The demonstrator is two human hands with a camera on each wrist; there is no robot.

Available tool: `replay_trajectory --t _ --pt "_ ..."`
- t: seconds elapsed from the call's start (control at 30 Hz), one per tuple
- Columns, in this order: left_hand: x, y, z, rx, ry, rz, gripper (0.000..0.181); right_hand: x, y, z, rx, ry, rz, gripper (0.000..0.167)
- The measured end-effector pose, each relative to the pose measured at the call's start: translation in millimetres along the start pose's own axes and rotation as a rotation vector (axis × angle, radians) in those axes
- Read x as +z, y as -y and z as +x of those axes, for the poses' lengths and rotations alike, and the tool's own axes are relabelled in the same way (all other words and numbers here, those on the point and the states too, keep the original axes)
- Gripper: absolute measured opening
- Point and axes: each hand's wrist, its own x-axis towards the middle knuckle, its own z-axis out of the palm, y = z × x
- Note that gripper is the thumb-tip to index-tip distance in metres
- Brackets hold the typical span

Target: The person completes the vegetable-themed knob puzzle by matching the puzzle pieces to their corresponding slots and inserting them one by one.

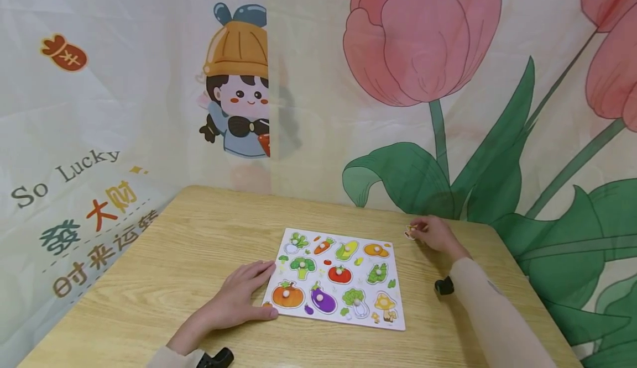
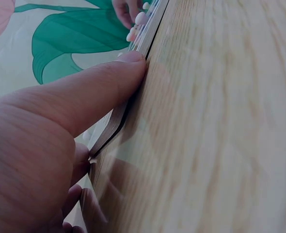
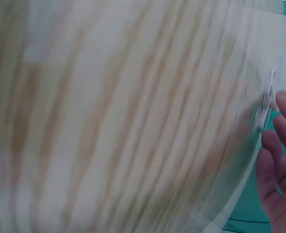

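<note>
A white vegetable puzzle board (image 1: 318,272) lies flat on the wooden table, its pieces fitted with small round knobs. My left hand (image 1: 241,293) rests along the board's left edge, fingers and thumb fairly straight and touching it. In the left wrist view the thumb (image 2: 109,77) lies against the board's edge. Beyond the board's far right corner, my right hand (image 1: 435,235) pinches a small puzzle piece (image 1: 410,231) with orange and brown colouring. The right wrist view shows this piece (image 3: 265,107) edge-on at the fingertips. The mushroom picture (image 1: 385,306) on the board shows no knob.
The wooden table (image 1: 199,230) reaches back to a hanging cloth (image 1: 308,80) printed with tulips and a cartoon child. Black wrist devices sit at both sleeves, one (image 1: 444,285) by the right wrist and one (image 1: 217,358) by the left.
</note>
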Motion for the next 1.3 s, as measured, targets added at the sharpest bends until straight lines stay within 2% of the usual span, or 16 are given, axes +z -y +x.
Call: replay_trajectory --t 0.33,0.63,0.9,1.13,1.3 --pt "0.3 0.4 -0.2 -0.001 0.003 0.005 0.105 4 1 4.7 0.065 -0.013 -0.061 0.016" --pt "-0.2 -3.3 0.2 -0.004 0.004 0.006 0.105 -1 1 0.2 0.066 -0.011 -0.079 0.013" --pt "-0.1 -0.4 -1.1 -0.014 -0.007 0.006 0.105 -10 22 -8.8 -0.063 0.02 -0.087 0.015" --pt "3.3 3.9 -0.9 -0.007 -0.02 0.012 0.105 -9 42 -19.2 -0.149 0.039 -0.095 0.01" --pt "3.3 1.3 1.2 0.002 -0.019 0.003 0.105 -6 53 -34.3 -0.21 0.063 -0.099 0.007"
